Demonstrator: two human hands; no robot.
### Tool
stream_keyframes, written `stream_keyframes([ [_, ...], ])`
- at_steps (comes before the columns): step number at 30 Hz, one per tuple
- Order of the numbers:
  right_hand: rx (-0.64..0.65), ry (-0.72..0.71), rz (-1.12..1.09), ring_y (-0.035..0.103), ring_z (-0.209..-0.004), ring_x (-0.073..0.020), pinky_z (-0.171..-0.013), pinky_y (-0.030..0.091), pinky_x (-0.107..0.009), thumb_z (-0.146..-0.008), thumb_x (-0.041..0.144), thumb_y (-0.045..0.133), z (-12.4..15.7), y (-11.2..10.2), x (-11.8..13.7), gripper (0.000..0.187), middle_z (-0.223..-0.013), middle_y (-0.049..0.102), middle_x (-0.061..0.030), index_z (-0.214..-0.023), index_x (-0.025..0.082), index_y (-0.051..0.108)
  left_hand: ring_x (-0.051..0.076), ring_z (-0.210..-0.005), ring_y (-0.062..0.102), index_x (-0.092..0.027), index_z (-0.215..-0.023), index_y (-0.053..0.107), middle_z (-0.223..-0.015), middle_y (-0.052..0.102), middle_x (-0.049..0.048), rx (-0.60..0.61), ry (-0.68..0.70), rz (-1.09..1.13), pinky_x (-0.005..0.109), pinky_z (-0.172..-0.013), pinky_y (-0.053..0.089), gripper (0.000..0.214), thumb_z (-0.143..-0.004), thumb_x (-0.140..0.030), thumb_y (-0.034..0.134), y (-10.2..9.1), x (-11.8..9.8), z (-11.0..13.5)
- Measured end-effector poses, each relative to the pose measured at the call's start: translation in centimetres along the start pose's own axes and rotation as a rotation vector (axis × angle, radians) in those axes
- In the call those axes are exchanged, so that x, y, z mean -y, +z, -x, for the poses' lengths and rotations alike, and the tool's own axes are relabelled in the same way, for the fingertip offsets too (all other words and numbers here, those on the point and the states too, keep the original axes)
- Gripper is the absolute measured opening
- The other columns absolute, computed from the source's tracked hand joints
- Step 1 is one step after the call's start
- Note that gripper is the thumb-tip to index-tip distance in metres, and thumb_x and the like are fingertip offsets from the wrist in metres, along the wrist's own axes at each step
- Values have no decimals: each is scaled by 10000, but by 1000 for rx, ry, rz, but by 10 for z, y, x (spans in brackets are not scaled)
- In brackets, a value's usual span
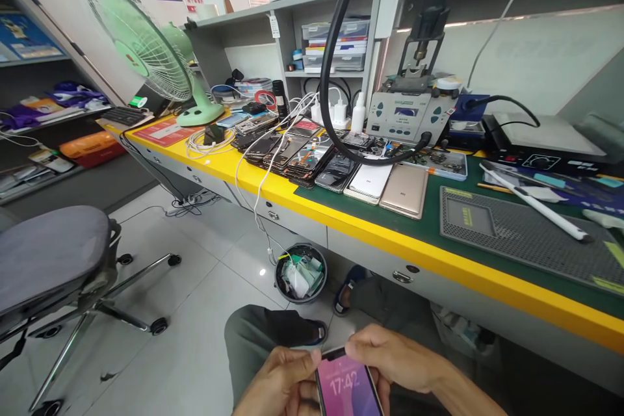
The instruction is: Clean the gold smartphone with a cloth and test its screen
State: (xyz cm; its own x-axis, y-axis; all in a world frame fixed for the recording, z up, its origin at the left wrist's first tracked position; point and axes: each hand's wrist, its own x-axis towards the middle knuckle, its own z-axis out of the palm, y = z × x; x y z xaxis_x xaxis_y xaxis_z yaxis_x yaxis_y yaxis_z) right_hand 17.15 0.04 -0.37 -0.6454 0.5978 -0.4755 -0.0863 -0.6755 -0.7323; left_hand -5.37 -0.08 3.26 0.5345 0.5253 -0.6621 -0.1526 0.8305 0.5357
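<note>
A smartphone [348,385] with a lit pink screen reading 17:42 is held low at the bottom edge of the view, above my knee. My left hand [280,385] grips its left side, thumb on the top left corner. From the right, my right hand [394,359] closes its fingers on the phone's top edge. Both hands are curled around the phone.
A yellow-edged workbench [439,248] runs along the right, carrying several phones [322,162], a grey work mat [526,234], a soldering station [407,117] and a green fan [146,52]. A full waste bin [301,273] stands on the floor. An office chair [53,266] is at left.
</note>
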Motion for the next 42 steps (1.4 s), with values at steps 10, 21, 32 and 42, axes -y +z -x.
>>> stream_keyframes([
  [10,-100,70,-12,636,-435,-146,-499,569,-267,-826,554,693,-1,-4,-15,430,-648,679,-13,-839,131,620,247,-646,724,-43,-798,780,-791,761,217,8,-5,-44,298,-602,562,510,-756,-551,750,4,1,0],
  [21,-206,101,-66,650,-464,-147,-332,444,-135,-760,581,740,-4,2,-19,476,-639,661,-26,-856,136,597,263,-636,732,-48,-801,786,-786,760,226,-41,30,-158,342,-645,588,560,-768,-601,709,3,2,-1],
  [32,-270,91,-62,649,-506,-161,-328,399,-139,-754,656,724,-6,6,-29,575,-668,664,-26,-962,131,616,238,-591,710,-57,-810,792,-714,750,192,-90,71,-215,323,-619,576,639,-720,-683,694,6,6,0],
  [42,-305,77,-58,611,-488,-140,-354,460,-178,-757,687,715,-2,11,-28,581,-668,657,-18,-922,137,628,221,-549,693,-68,-782,770,-683,743,187,-141,82,-270,268,-534,519,676,-690,-731,673,6,8,-1],
])
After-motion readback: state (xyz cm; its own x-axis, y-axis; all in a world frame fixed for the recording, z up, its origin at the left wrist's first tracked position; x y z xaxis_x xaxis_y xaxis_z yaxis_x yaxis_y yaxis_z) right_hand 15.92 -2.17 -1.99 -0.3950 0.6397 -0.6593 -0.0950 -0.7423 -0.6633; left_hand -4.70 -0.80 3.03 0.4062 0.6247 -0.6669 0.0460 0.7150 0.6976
